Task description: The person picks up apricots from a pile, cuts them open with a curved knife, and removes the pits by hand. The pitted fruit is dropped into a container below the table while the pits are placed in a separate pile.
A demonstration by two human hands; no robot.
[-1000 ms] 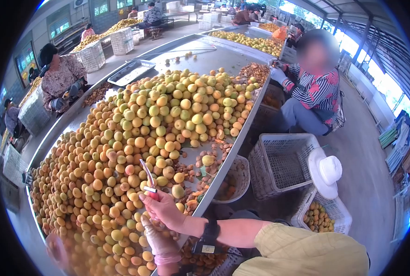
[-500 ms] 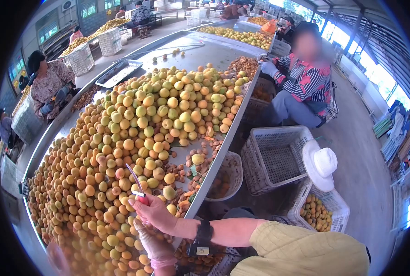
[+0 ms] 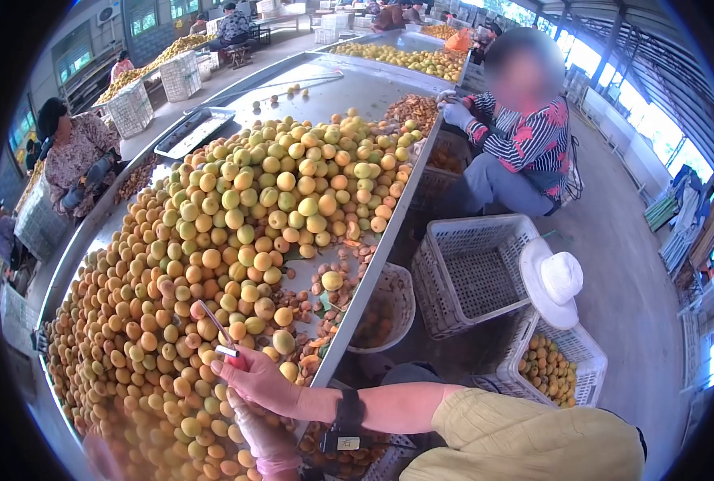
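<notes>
Head view is showing the right hand (image 3: pixel 254 381) reaching out from the near right across the edge of the bench (image 3: pixel 371 271). Its fingers are closing around a red-handled knife (image 3: pixel 220 337), and the thin curved blade is pointing up and to the far left, away from the palm and above the fruit, which seems to be keeping the edge off both skin and apricots. The knife is sitting just over the near part of the apricots (image 3: pixel 237 208), which are lying heaped along most of the bench. A dark wristband (image 3: pixel 347 409) is wrapping that wrist. Just nearer, the gloved left hand (image 3: pixel 259 429) is lying among the fruit under the right hand, fingers pointing away. Whether it is gripping an apricot I cannot tell. Loose pits and scraps (image 3: pixel 333 284) are lying along the right rim, likely because that bare strip is closest to the round basket (image 3: pixel 389 309) standing below the edge. To the right on the floor, an empty crate (image 3: pixel 473 272) is standing with a white hat (image 3: pixel 556 280) resting on its corner. Beside it, a second crate (image 3: pixel 553 367) is holding fruit. Farther along the bench, a person in a striped top (image 3: pixel 525 144) is sitting at the same edge, gloved hand on the rim.
</notes>
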